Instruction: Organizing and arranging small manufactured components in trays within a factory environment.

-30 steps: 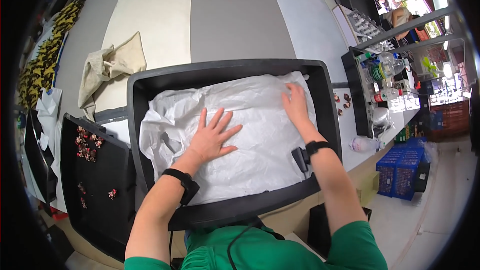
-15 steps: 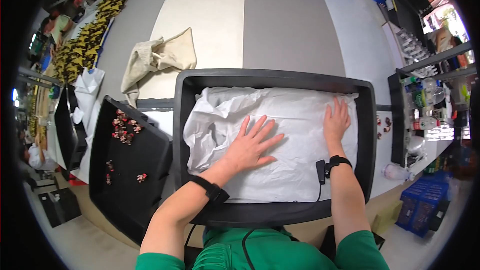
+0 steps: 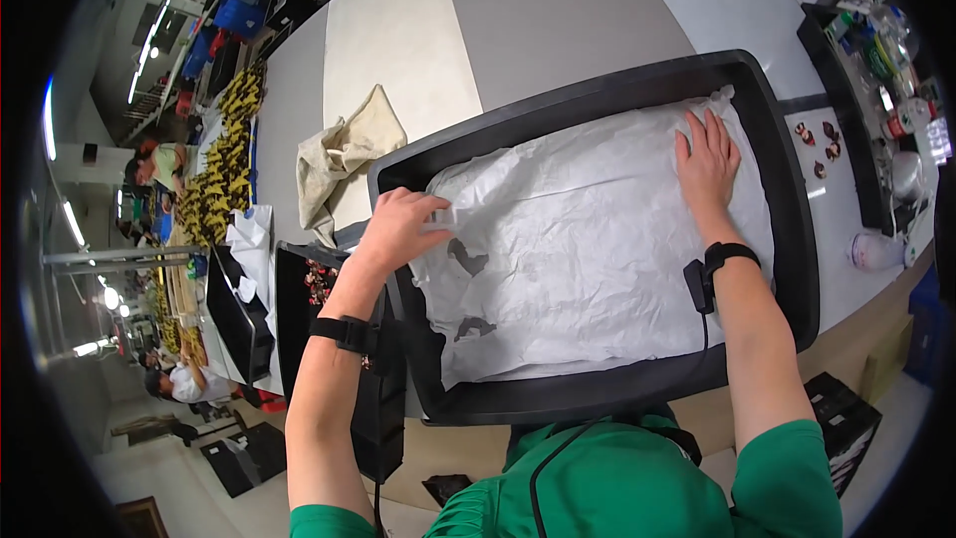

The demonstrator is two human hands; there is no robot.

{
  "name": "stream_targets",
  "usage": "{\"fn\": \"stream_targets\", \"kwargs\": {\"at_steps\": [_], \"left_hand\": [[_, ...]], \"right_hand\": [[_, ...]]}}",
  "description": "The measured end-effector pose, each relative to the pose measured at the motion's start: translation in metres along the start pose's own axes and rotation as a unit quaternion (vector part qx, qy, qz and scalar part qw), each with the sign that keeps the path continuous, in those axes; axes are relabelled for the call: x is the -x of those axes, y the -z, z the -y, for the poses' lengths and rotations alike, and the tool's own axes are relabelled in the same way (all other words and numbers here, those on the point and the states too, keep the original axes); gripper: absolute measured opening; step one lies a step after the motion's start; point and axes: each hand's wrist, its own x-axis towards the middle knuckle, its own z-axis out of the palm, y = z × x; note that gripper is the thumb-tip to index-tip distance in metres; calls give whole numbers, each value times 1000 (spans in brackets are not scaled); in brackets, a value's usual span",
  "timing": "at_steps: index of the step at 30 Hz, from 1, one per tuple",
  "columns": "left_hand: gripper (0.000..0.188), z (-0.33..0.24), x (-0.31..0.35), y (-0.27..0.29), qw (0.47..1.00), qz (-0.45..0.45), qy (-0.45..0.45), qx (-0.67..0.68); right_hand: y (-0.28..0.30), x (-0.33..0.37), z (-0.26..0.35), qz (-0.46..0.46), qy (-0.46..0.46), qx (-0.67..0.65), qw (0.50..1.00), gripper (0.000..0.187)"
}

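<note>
White thin paper point(image 3: 588, 249) lines a large black tray point(image 3: 597, 386), wrinkled and torn in two spots at its left side. My right hand point(image 3: 708, 171) lies flat on the paper by the far right corner, fingers stretched out. At the tray's left wall, my left hand point(image 3: 400, 226) hovers or rests over the paper's left edge. Its thumb and forefinger are apart with nothing visible between them; the other fingers are partly hidden. Both wrists wear black straps with small devices.
A crumpled beige cloth point(image 3: 344, 161) lies beyond the tray's left corner. On the left, another black tray point(image 3: 289, 309) holds small red pieces point(image 3: 319, 281). Several dark red pieces point(image 3: 833, 149) and a clear plastic bottle point(image 3: 876, 251) lie right. People work in the left background.
My left hand has left the middle of the paper for its left edge, fingers now bent. The right hand stays flat near the far right corner. The view has turned.
</note>
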Motion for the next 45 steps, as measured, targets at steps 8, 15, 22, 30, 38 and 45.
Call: {"fn": "stream_targets", "kwargs": {"at_steps": [8,15,22,30,38,45], "left_hand": [[56,-1,14,24,995,-19,78,60],[66,-4,-2,38,948,117,213,203],[62,5,8,41,963,-183,123,-153],[62,-44,9,-65,976,-176,19,-124],[67,-6,-3,-134,980,-167,86,-61],[68,-30,-6,-103,990,-116,75,-37]], "right_hand": [[-3,1,-2,6,-12,1,1000,43],[-2,3,-5,7,-15,-1,1000,42],[-3,1,-2,10,-13,1,1000,41],[-3,1,-4,5,-7,10,1000,41],[-3,0,2,6,28,24,999,44],[69,-28,14,83,223,-102,966,45]]}}
